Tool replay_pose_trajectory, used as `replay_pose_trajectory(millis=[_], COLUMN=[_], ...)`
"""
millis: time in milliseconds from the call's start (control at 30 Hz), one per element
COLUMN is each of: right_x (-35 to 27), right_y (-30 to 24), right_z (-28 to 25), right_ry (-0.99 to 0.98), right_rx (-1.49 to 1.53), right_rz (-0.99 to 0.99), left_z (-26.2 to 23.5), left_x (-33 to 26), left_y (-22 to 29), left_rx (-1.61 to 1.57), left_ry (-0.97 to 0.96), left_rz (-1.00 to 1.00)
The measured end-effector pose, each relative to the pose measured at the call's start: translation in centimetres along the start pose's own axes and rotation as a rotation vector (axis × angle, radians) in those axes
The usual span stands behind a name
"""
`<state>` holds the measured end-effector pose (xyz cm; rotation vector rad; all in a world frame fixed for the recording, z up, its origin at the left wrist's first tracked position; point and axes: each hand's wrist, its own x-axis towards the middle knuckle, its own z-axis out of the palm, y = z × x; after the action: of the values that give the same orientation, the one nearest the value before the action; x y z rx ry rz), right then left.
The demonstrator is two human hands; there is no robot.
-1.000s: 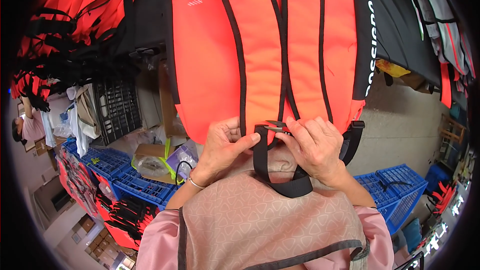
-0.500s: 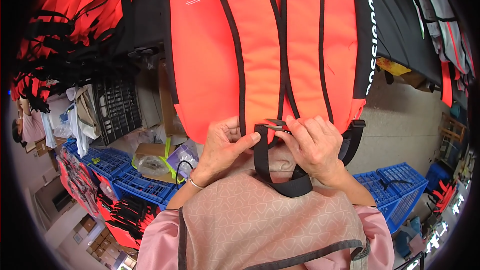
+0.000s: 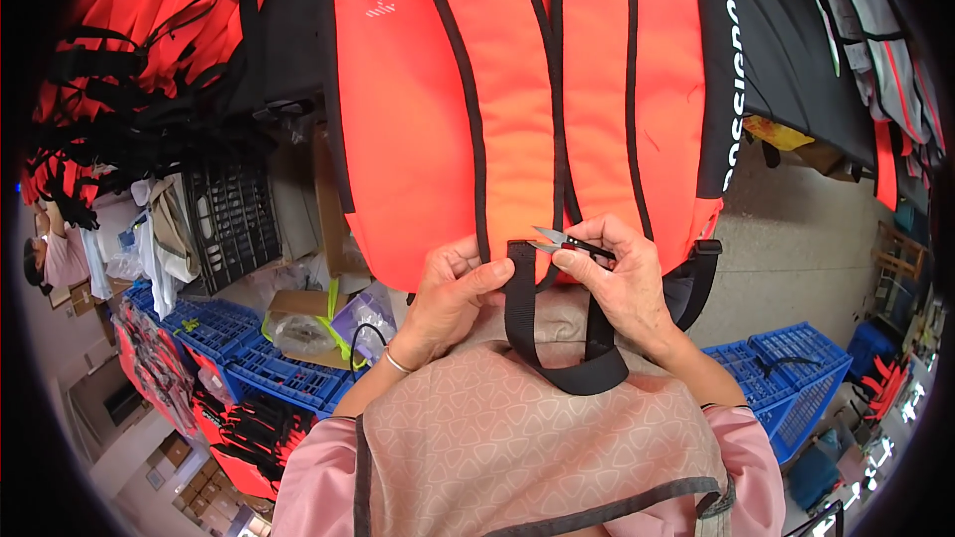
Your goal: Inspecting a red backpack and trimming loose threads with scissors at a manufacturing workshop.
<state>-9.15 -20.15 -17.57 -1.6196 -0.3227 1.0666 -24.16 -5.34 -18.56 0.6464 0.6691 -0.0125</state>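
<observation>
Trimming a strap on an orange backpack (image 3: 517, 109).
Left hand (image 3: 448, 298) pinches the black strap (image 3: 519, 308); right hand (image 3: 622, 283) grips small snips (image 3: 559, 240), blades apart at the strap's top.

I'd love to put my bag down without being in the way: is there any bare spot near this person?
The bare grey floor, between the orange backpack and the blue crates on the right, looks free. The left is crowded: blue crates, a black crate, a cardboard box. Both hands fill the middle, working the black strap with thread snips.
</observation>
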Motion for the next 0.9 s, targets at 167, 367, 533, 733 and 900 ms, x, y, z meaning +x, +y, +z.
replay_pose_trajectory(millis=[167,367,533,733,900], right_x=[-0.2,0.4,-0.3,-1.0,-0.8], right_y=[-0.1,0.5,-0.9,-0.8,-0.6], right_z=[-0.4,-1.1,-1.3,-1.2,-1.3], right_ry=[-0.045,-0.088,-0.067,0.198,0.205], right_rx=[-0.032,0.255,0.017,-0.604,-0.683], right_rz=[0.014,0.028,-0.016,-0.487,-0.592], left_z=[1.1,0.9,1.1,0.6,0.5], left_x=[-0.1,0.1,0.0,0.4,0.5], left_y=[0.2,0.0,-0.2,-1.0,-1.3], left_rx=[-0.002,-0.054,-0.047,0.247,0.274], left_ry=[0.060,0.032,0.008,0.004,0.036], left_rz=[0.038,0.035,0.044,0.230,0.278])
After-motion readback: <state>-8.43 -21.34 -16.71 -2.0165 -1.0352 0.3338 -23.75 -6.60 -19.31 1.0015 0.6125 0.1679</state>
